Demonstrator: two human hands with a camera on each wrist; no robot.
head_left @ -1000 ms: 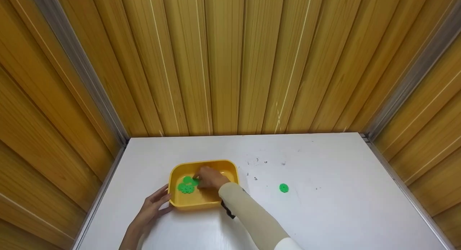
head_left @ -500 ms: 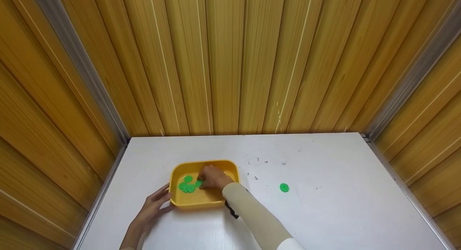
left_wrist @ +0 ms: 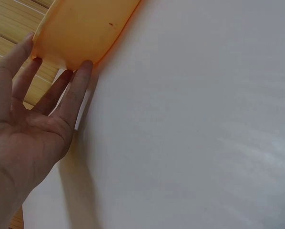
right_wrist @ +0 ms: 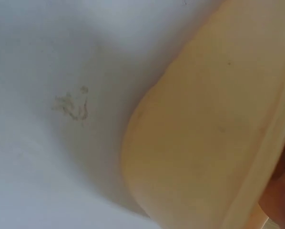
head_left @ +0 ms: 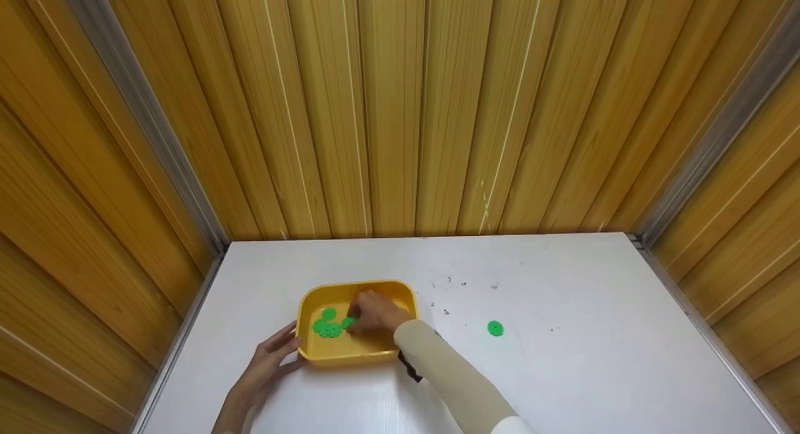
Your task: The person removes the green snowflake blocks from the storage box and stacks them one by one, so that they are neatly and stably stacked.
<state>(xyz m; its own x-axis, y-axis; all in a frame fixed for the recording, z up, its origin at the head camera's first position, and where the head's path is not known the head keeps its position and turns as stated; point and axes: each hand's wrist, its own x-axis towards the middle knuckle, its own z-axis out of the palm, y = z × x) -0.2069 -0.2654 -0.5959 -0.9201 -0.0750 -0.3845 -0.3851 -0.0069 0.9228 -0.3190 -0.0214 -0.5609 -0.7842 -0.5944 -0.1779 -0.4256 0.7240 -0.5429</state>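
In the head view, a yellow plastic tray point(head_left: 350, 360) sits left of centre on the white table. Fingers of my left hand point(head_left: 267, 359) lie against its left wall; the left wrist view shows them nearly straight on the outside of the tray point(left_wrist: 85, 33). My right hand point(head_left: 375, 311) reaches down inside the tray and pinches a small green plastic disc point(head_left: 348, 322). Beside it lie several green discs with notched edges point(head_left: 327, 329) in a cluster, and one green disc point(head_left: 329, 313) just behind them. The right wrist view shows mostly the tray's outer wall point(right_wrist: 195, 124); the fingertips are hidden there.
A lone green disc point(head_left: 495, 328) with a small centre hole lies on the white table point(head_left: 587, 359), right of the tray. Dark marks spot the tabletop between them. Wood-look panel walls point(head_left: 394, 109) stand behind and at both sides.
My right hand has drawn slightly rightward inside the tray with the green disc, away from the other discs. The left hand keeps its place at the tray's left wall.
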